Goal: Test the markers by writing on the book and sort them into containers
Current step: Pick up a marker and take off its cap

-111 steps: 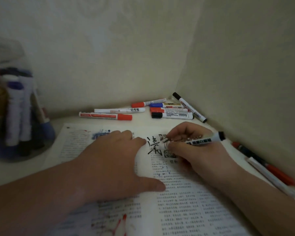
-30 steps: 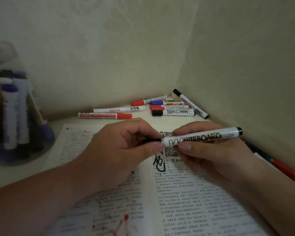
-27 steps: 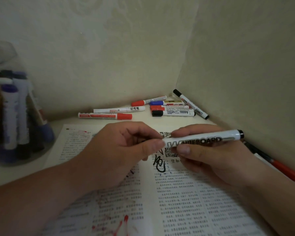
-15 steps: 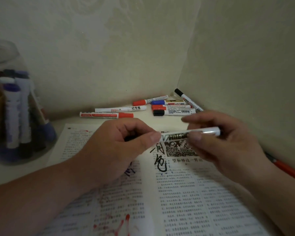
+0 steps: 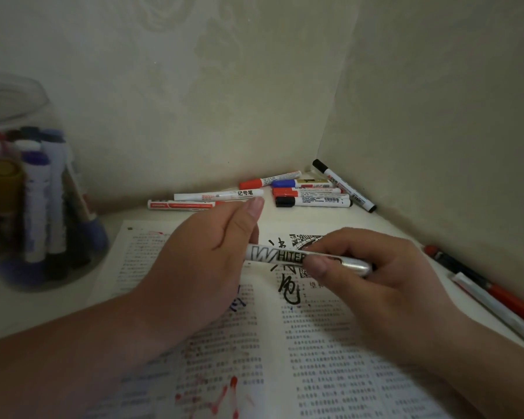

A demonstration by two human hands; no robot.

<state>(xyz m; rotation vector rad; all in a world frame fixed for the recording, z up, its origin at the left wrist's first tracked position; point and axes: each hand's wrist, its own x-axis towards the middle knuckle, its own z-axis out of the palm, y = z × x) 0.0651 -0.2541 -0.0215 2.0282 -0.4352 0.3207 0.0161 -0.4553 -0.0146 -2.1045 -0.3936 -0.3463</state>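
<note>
A white whiteboard marker (image 5: 273, 254) lies level above the open book (image 5: 330, 367), held at both ends. My left hand (image 5: 200, 261) wraps its fingers round the marker's left end, thumb lifted and pointing up; that end is hidden. My right hand (image 5: 381, 285) pinches the right part of the barrel between thumb and fingers. Black handwritten strokes (image 5: 288, 293) show on the page under the marker, and red ink marks (image 5: 224, 391) lie lower on the left page. A clear jar (image 5: 34, 192) at the far left holds several upright markers.
Several loose markers (image 5: 312, 193) with red, blue and black caps lie along the back wall, into the corner. Two more markers (image 5: 496, 297) lie by the right wall. Walls close off the back and the right side.
My right hand wrote on the page, then both hands came together on the marker. In the last half second my left thumb lifted off it and my right hand slid further over the barrel.
</note>
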